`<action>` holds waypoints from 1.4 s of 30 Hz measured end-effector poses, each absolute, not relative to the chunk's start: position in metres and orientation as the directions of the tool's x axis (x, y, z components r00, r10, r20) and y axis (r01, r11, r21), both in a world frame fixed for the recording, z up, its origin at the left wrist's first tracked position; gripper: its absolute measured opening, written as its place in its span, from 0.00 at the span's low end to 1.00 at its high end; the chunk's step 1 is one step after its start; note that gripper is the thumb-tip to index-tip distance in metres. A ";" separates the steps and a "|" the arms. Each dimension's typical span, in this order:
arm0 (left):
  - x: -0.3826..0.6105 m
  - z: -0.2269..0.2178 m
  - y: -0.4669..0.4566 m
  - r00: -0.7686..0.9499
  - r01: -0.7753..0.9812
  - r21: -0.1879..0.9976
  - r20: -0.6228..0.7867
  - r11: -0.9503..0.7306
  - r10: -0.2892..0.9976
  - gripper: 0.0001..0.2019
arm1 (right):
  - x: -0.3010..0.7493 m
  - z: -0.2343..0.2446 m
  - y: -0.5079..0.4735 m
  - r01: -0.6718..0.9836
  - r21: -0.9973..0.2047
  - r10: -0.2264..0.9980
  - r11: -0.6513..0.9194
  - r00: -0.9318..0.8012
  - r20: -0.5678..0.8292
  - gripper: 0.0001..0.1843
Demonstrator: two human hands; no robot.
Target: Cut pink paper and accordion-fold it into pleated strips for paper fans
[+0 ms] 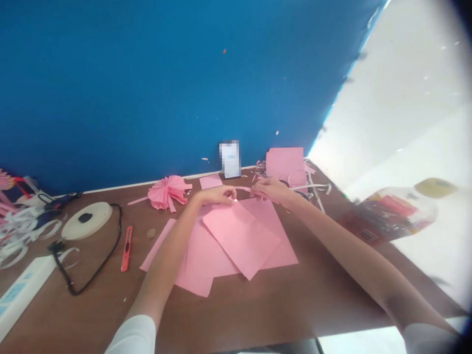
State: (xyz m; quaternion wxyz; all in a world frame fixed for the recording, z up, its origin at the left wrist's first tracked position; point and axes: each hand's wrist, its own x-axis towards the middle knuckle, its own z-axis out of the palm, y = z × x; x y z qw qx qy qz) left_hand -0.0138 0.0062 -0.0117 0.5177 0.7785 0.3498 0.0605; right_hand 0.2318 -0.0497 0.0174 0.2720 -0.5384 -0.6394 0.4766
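A narrow pink paper strip (243, 188) stretches between my two hands over the back of the desk. My left hand (217, 195) is closed, its fingertips pinching the strip's left end. At the other end, the fingers of my right hand (272, 191) are closed on the strip too. Just below them lies a pink paper sheet (241, 236), turned at an angle on top of several other pink sheets (282, 246). Left of my left hand sits a pleated pink paper rosette (167, 192).
A phone (231, 160) leans on the blue wall. Left are a red utility knife (127, 249), a white disc-shaped roll (87, 221), a black cable (120, 231), a power strip (25, 292) and curled white strips (22, 231). Right are a pink sheet (285, 164) and a plastic packet (391, 214).
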 end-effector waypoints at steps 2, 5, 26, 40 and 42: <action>-0.015 -0.012 0.008 0.765 0.435 0.879 -0.248 -0.194 0.594 0.12 | 0.233 0.014 -0.049 0.375 -0.926 0.941 -0.048 -0.293 -0.167 0.14; -0.016 -0.011 0.010 0.742 0.363 0.919 -0.183 -0.157 0.645 0.12 | 0.233 0.012 -0.049 0.341 -0.938 0.926 -0.062 -0.332 -0.181 0.15; -0.023 -0.020 0.022 0.456 0.281 0.950 -0.007 -0.136 0.890 0.19 | 0.239 0.015 -0.051 0.444 -0.896 0.842 0.016 -0.490 -0.227 0.09; -0.028 -0.016 0.022 0.513 0.459 0.870 -0.092 -0.182 0.854 0.15 | 0.241 0.034 -0.066 0.674 -0.709 0.860 0.206 -0.471 -0.198 0.09; -0.027 -0.015 0.022 0.519 0.477 0.854 -0.083 -0.207 0.851 0.15 | 0.242 0.036 -0.067 0.673 -0.704 0.828 0.226 -0.513 -0.225 0.09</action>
